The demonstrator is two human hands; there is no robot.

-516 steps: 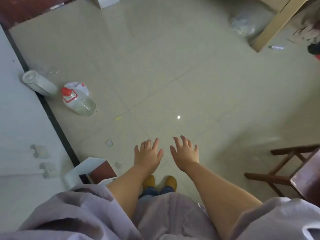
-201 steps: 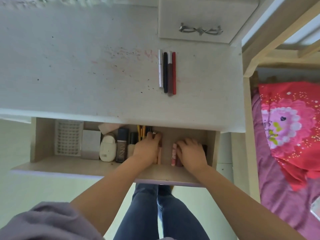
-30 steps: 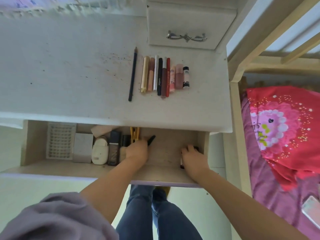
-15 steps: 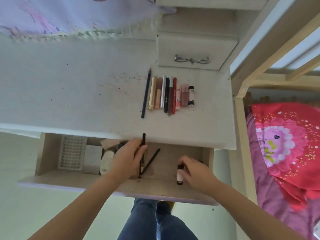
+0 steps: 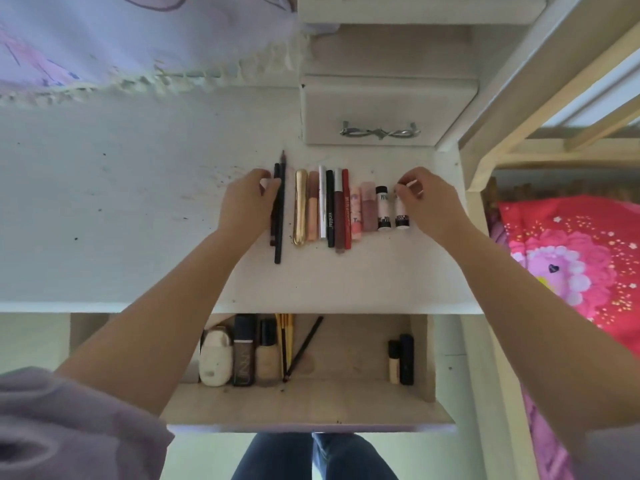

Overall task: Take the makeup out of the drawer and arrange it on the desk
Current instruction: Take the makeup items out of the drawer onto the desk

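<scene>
A row of makeup sticks (image 5: pixel 332 209) lies side by side on the white desk (image 5: pixel 121 202). My left hand (image 5: pixel 246 206) holds a thin dark pencil (image 5: pixel 273 230) at the row's left end, beside a longer dark pencil (image 5: pixel 279 244). My right hand (image 5: pixel 431 202) pinches a small white tube with a black cap (image 5: pixel 402 216) at the row's right end, next to a matching tube (image 5: pixel 383 209). Below, the open drawer (image 5: pixel 311 403) holds a white case (image 5: pixel 215 358), two bottles (image 5: pixel 256 355), yellow pencils (image 5: pixel 286 330), a black pencil (image 5: pixel 304 344) and two small tubes (image 5: pixel 401 358).
A small closed drawer with a metal handle (image 5: pixel 379 129) stands on the desk just behind the row. A pale cloth (image 5: pixel 138 39) hangs over the desk's back left. A wooden bed frame (image 5: pixel 478 209) and a red flowered blanket (image 5: pixel 571 258) lie to the right.
Both hands have come up out of the drawer to the desk. The left one brought a dark pencil to the row's left end, the right one a small white tube to its right end.
</scene>
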